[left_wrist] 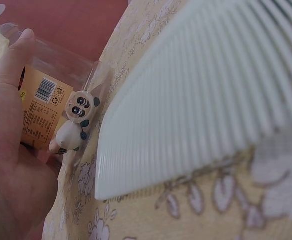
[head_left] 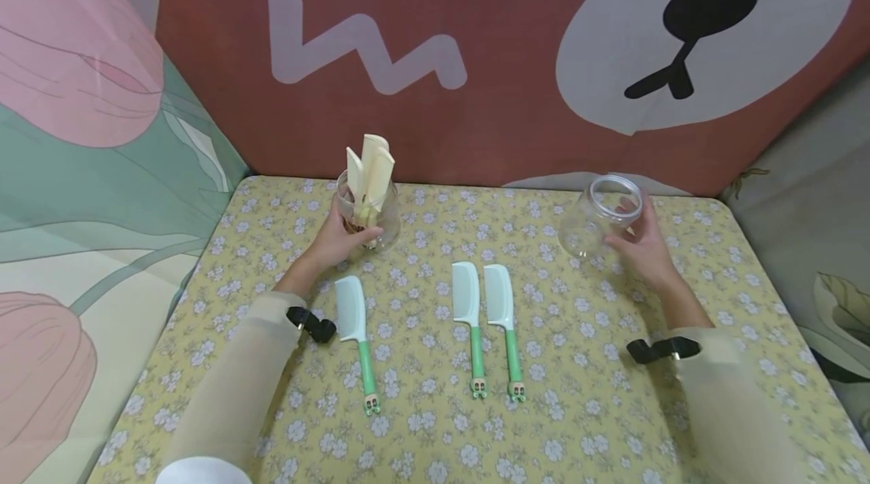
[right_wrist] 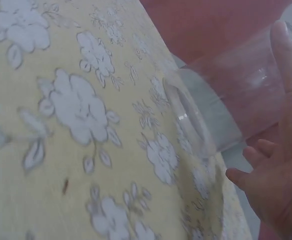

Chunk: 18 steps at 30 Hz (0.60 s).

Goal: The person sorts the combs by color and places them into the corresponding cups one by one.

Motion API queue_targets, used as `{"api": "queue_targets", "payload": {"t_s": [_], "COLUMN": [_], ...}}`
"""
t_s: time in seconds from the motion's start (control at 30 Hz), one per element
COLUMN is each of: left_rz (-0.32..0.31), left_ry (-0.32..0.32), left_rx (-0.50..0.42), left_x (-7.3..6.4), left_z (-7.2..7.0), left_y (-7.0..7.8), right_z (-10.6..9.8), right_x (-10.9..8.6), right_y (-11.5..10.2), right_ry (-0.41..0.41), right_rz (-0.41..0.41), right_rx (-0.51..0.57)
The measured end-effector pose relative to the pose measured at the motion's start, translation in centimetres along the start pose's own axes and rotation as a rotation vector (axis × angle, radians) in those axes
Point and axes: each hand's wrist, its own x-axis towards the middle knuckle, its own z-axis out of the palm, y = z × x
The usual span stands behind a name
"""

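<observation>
At the back left of the table, my left hand point(head_left: 343, 238) grips a clear jar point(head_left: 389, 223). Several cream combs point(head_left: 374, 171) stand in it, heads up. The left wrist view shows an orange label point(left_wrist: 45, 100) on that jar and small animal-face handle ends point(left_wrist: 81, 107) at its bottom. At the back right my right hand point(head_left: 646, 242) holds a second clear jar point(head_left: 581, 223), in which I see nothing. Three mint combs with green handles lie flat between the hands: one comb point(head_left: 352, 310) near the left wrist, a middle comb point(head_left: 466, 295) and another comb point(head_left: 500, 299) beside it.
A yellow flowered cloth point(head_left: 435, 423) covers the table. Behind the table rises a red-brown printed backdrop point(head_left: 503, 129), with a floral curtain point(head_left: 88, 205) at the left and a grey one point(head_left: 816, 205) at the right.
</observation>
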Motion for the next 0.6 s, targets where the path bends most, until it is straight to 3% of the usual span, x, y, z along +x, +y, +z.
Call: {"api": "queue_targets", "payload": {"t_s": [0.13, 0.6], "left_rz": [0.008, -0.02], "left_ry": [-0.005, 0.009], "left_rx": [0.0, 0.021], "left_x": [-0.1, -0.1], "left_z": [0.0, 0.0], "left_y": [0.0, 0.1], "right_z": [0.6, 1.3], "right_x": [0.5, 1.2], "right_y": [0.4, 1.8], "right_ry": [0.008, -0.04], "right_rz": [0.009, -0.029], "right_rx": [-0.029, 0.103]}}
